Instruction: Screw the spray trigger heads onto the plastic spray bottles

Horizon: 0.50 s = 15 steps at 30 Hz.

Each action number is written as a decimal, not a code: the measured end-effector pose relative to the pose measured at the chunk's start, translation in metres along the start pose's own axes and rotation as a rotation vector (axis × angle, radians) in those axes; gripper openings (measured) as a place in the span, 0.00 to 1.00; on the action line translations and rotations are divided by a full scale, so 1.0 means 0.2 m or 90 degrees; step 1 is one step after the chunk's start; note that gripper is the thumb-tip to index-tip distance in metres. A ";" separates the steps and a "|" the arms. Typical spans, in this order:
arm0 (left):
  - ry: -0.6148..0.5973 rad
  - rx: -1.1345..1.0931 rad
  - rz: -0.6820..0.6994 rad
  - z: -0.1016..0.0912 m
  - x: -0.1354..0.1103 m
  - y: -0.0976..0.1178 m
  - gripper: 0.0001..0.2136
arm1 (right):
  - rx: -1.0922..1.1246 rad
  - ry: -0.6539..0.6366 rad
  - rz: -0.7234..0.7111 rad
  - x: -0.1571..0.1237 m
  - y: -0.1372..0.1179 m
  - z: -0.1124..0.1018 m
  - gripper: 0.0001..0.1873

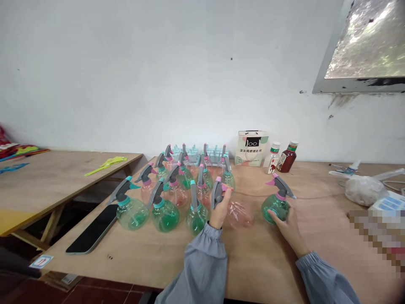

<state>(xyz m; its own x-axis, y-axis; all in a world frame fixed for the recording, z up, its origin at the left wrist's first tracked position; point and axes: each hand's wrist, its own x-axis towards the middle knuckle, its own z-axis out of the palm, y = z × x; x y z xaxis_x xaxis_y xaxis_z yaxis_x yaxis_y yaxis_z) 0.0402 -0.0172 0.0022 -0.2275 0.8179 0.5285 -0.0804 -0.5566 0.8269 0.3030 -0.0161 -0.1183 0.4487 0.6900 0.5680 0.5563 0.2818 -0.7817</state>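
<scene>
My left hand (219, 213) is wrapped round the neck of a pink spray bottle (238, 213) with a grey trigger head, which stands on the plywood table (253, 261). My right hand (289, 230) rests its fingers against the side of a green spray bottle (276, 206) with a pink collar and grey trigger, standing apart to the right. Left of my hands, several green and pink spray bottles (164, 213) stand in rows.
A black phone (93, 230) lies near the table's left edge. At the back stand a small paper bag (252, 147), a white bottle (272, 157) and a dark bottle (287, 156). A plastic bag (363, 190) lies at the right. Another table (47, 177) stands to the left.
</scene>
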 end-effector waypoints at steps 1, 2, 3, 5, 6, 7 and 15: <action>-0.043 0.003 0.012 0.00 0.00 0.00 0.11 | 0.001 -0.002 0.005 0.00 -0.01 0.00 0.44; -0.067 0.008 0.022 0.00 -0.01 0.00 0.12 | 0.001 -0.004 0.011 0.00 -0.01 0.00 0.44; -0.064 0.013 0.027 0.00 -0.01 -0.01 0.13 | 0.002 -0.005 0.016 0.00 -0.02 0.00 0.44; 0.013 0.026 0.023 0.00 -0.02 -0.02 0.15 | 0.008 -0.011 0.018 -0.01 -0.04 -0.01 0.44; 0.054 0.032 0.014 0.00 -0.02 -0.03 0.16 | 0.012 -0.013 0.019 -0.01 -0.05 -0.01 0.43; 0.084 0.037 0.004 0.00 -0.02 -0.03 0.17 | 0.016 -0.016 0.021 -0.01 -0.05 -0.01 0.43; -0.067 0.079 0.058 0.01 -0.02 0.04 0.10 | 0.017 -0.014 0.018 -0.02 -0.05 -0.01 0.44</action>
<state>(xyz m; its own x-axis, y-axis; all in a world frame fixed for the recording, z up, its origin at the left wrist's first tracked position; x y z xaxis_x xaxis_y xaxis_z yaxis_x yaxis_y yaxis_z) 0.0418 -0.0252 0.0068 -0.1251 0.7795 0.6138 0.0570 -0.6120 0.7888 0.2963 -0.0227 -0.1120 0.4476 0.7126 0.5402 0.5248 0.2797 -0.8039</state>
